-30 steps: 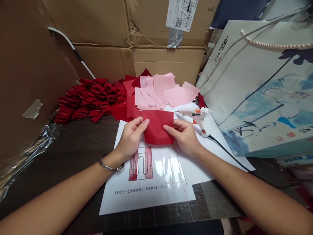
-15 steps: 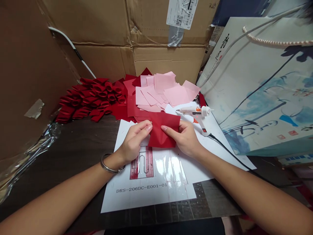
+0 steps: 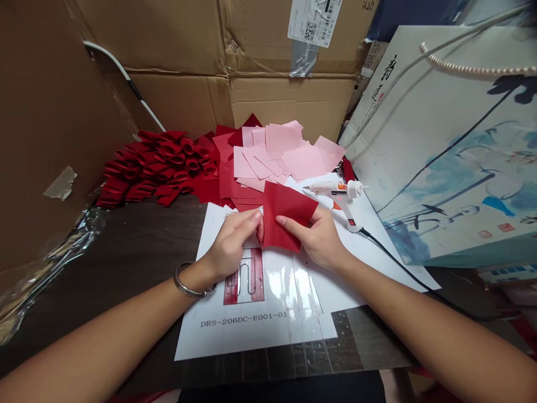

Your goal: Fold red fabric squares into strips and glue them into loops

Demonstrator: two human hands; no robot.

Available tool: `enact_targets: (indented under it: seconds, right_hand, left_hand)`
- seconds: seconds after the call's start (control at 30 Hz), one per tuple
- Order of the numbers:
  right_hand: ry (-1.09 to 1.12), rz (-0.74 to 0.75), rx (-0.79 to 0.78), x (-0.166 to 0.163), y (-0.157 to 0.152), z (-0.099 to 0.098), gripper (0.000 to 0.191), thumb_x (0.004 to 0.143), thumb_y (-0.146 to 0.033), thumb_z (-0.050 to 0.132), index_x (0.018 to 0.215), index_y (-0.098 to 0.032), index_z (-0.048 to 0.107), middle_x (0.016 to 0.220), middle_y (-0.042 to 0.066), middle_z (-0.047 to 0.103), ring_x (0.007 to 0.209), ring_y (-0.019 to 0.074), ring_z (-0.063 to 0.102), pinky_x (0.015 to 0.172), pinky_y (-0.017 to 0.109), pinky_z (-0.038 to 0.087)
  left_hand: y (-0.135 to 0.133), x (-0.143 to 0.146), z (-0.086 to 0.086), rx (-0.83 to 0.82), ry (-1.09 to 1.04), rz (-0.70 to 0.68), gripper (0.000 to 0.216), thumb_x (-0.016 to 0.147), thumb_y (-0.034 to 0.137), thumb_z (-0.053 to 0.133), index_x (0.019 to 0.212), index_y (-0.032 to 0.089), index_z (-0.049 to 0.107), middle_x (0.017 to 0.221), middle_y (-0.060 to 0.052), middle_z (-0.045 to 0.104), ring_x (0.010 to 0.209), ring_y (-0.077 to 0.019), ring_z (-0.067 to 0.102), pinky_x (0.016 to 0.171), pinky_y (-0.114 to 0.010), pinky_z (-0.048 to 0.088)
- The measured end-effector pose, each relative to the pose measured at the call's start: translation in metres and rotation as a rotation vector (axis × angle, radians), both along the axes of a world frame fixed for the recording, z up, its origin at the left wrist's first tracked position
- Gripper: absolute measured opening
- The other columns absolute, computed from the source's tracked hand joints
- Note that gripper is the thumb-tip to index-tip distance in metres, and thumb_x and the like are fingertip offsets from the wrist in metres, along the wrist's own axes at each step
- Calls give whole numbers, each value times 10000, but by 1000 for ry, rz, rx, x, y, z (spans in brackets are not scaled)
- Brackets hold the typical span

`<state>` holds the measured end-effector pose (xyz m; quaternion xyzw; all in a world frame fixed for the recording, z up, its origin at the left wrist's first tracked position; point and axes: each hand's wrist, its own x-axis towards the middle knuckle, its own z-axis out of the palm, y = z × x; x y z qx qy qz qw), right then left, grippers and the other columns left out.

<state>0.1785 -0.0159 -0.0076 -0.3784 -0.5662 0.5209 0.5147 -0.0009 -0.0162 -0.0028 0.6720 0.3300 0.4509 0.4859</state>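
Both hands hold a square of red cloth (image 3: 287, 221), which is tilted like a diamond. My left hand (image 3: 232, 246) pinches its left edge, and my right hand (image 3: 314, 238) grips its lower right edge between thumb and fingers. Just beyond my right hand lies a white hot glue gun (image 3: 338, 193) with an orange trigger. Loose pink squares (image 3: 285, 157) are piled on red squares (image 3: 229, 182) behind the cloth. Farther left lies a heap of rolled red pieces (image 3: 161, 162). Both hands are above a glossy white printed sheet (image 3: 251, 330).
The sheet and the pile rest on a dark wooden table (image 3: 121, 246). Cardboard boxes (image 3: 180, 50) stand behind and to the left. A large painted paper gift bag (image 3: 440, 151) stands on the right. The glue gun's black cord (image 3: 398, 263) runs toward the lower right.
The red square has turned from nearly level to a tilted diamond and has moved up and to the right, with both hands still on it.
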Motion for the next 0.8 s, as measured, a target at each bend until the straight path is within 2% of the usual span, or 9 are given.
enact_targets:
  seconds: [0.07, 0.2, 0.3, 0.43, 0.57, 0.7, 0.8]
  right_hand:
    - [-9, 50, -12, 0, -1, 0, 166, 825, -309, 713, 929, -181, 722, 992, 67, 751, 886, 203, 683, 823, 385, 567]
    - [-54, 110, -23, 1, -3, 0, 182, 827, -337, 710, 907, -173, 720, 931, 67, 752, 825, 191, 676, 795, 375, 558]
    - [-31, 138, -37, 1, -3, 0, 209, 822, -348, 715, 949, -182, 711, 983, 62, 745, 867, 188, 674, 817, 367, 550]
    - [-24, 226, -46, 2, -2, 0, 195, 854, -346, 682, 958, -182, 698, 968, 53, 728, 858, 165, 655, 801, 328, 535]
    - [11, 319, -58, 3, -1, -3, 200, 879, -374, 646, 914, -181, 685, 881, 27, 694, 789, 143, 624, 745, 306, 516]
    - [12, 254, -57, 2, -2, -4, 206, 857, -386, 671, 904, -187, 690, 898, 29, 706, 800, 149, 632, 775, 322, 519]
    - [24, 237, -71, 1, -1, -3, 232, 840, -373, 692, 975, -184, 705, 980, 58, 729, 878, 176, 658, 851, 358, 522]
  left_hand:
    - [1, 0, 1, -33, -35, -11, 425, 1012, 366, 348, 673, 174, 518, 662, -7, 537, 642, -128, 494, 652, -272, 413]
    - [1, 2, 2, -20, 50, 10, 405, 969, 354, 490, 607, 175, 460, 578, 27, 467, 556, -98, 428, 569, -247, 354]
    - [0, 3, 2, -30, 61, 75, 396, 917, 378, 583, 619, 180, 414, 568, 51, 402, 525, -83, 353, 511, -230, 296]
    - [1, 4, -1, -51, 78, 158, 407, 812, 379, 714, 648, 188, 394, 587, 61, 404, 536, -81, 353, 493, -211, 286]
    - [2, 6, -3, -32, 91, 151, 474, 756, 371, 770, 609, 185, 360, 576, 62, 399, 541, -80, 343, 499, -205, 295]
    - [2, 5, -4, -16, 76, 112, 474, 803, 487, 707, 601, 179, 409, 570, 51, 412, 536, -85, 355, 504, -219, 305]
    - [0, 4, -5, -24, 83, 64, 525, 919, 598, 476, 605, 179, 448, 573, 31, 424, 536, -98, 381, 522, -242, 325]
